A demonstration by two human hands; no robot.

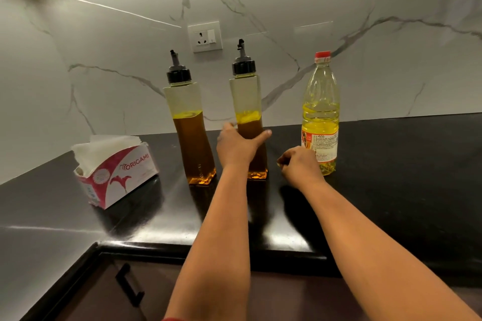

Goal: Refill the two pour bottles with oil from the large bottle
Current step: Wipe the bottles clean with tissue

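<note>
At nine o'clock I see a tissue box on the dark surface, well apart from the pouring, handy for drips I'd guess. Next, the left pour bottle stands upright, roughly half full, its spout cap on. My left hand wraps the right pour bottle at its middle, thumb and fingers spread round it, probably to steady it for uncapping. At two o'clock my right hand hangs loosely curled, holding nothing, just beside the large bottle, whose red cap is on. All three caps stand in the way. A wall socket sits behind.
</note>
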